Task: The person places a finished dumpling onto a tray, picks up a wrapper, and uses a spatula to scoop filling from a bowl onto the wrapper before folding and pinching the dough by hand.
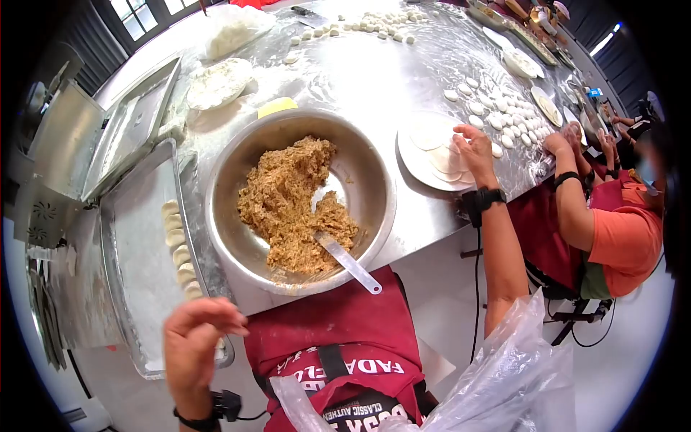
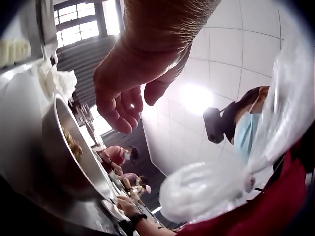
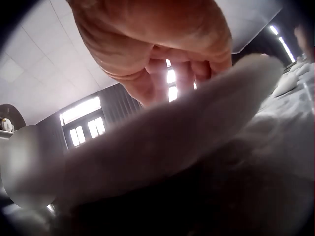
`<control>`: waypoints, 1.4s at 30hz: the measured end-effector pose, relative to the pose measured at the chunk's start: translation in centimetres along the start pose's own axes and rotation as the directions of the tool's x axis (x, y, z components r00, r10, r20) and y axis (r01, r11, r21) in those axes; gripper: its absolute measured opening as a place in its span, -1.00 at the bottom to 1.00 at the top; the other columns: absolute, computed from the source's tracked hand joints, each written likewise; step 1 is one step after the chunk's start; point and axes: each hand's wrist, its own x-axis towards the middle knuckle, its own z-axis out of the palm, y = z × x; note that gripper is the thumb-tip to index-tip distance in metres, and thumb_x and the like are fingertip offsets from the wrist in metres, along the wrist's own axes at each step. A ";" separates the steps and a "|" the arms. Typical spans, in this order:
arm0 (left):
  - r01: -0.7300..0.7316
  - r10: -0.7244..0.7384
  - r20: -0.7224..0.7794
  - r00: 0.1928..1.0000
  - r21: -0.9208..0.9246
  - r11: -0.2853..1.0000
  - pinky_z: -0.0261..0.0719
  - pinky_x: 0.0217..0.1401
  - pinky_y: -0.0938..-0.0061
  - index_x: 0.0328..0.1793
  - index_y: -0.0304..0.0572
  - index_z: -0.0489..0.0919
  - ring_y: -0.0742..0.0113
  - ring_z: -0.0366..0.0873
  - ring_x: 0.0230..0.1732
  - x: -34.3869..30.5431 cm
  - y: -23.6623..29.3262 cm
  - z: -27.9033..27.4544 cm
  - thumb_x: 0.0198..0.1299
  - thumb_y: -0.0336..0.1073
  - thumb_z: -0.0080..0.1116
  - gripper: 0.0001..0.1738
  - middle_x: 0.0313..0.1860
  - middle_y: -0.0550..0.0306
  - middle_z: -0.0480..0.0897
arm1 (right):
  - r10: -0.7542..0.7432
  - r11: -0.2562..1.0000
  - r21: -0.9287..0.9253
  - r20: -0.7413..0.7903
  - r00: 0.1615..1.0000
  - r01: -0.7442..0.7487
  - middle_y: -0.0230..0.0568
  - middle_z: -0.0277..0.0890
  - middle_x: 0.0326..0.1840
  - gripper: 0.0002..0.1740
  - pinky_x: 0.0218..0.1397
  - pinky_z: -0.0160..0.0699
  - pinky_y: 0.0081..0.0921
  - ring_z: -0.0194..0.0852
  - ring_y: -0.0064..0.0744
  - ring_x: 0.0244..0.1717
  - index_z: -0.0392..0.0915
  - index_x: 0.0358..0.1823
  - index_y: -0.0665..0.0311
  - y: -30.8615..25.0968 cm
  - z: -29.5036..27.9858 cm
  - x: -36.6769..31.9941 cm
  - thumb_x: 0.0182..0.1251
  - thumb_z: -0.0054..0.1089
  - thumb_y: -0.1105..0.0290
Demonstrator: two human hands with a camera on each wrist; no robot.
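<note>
My left hand [image 1: 198,342] hovers near the front end of a metal tray [image 1: 108,237], its fingers loosely bent with nothing between them. A row of folded dumplings [image 1: 180,253] lies along that tray's right side. My right hand [image 1: 475,153] is over the right side of a white plate [image 1: 412,164] bearing flat round dough wrappers [image 1: 426,134]. Its fingers bend down toward the wrappers; in the right wrist view the plate's rim [image 3: 162,142] hides the fingertips, so I cannot tell whether they pinch one. A steel bowl [image 1: 378,162] holds brown filling [image 1: 288,194] and a pale spatula [image 1: 349,263].
Small dough pieces [image 1: 507,122] spread over the floured steel table [image 1: 345,79] beyond the plate. A plate of flour [image 1: 219,83] and an upper metal tray [image 1: 137,122] stand at left. Another person [image 1: 619,223] works close on my right. A clear plastic bag [image 1: 504,367] hangs by my right arm.
</note>
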 end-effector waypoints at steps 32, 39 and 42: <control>0.131 -0.127 0.065 0.990 -0.061 0.989 0.63 -0.16 0.34 -0.12 -0.37 0.47 0.19 0.58 -0.19 1.0 -5.0 3.1 0.12 -0.48 0.00 -0.80 -0.19 -0.09 0.54 | -0.033 0.939 -0.344 0.000 0.999 0.031 -0.23 0.51 -0.33 -0.90 -0.29 0.47 -0.28 0.50 -0.14 -0.33 0.55 -0.43 0.21 -0.4 -0.7 1.6 0.02 0.06 0.44; 0.163 -0.155 0.087 0.984 -0.088 0.983 0.60 -0.10 0.37 -0.09 -0.39 0.48 0.21 0.58 -0.14 1.2 -5.1 2.9 0.15 -0.46 0.02 -0.79 -0.15 -0.06 0.56 | 0.069 0.995 0.080 -0.043 0.997 -0.065 -0.18 0.56 -0.47 -0.86 -0.34 0.48 -0.46 0.54 -0.35 -0.45 0.53 -0.34 0.30 -0.4 -0.7 1.5 0.05 0.16 0.43; 0.172 -0.162 0.100 0.982 -0.105 0.979 0.59 -0.09 0.37 -0.09 -0.40 0.48 0.21 0.57 -0.14 1.3 -5.1 3.0 0.15 -0.47 0.01 -0.79 -0.15 -0.06 0.56 | 0.167 0.981 0.108 -0.046 0.985 -0.161 -0.17 0.58 -0.49 -0.78 -0.36 0.48 -0.52 0.54 -0.43 -0.48 0.53 -0.26 0.32 0.1 0.0 1.7 0.03 0.20 0.42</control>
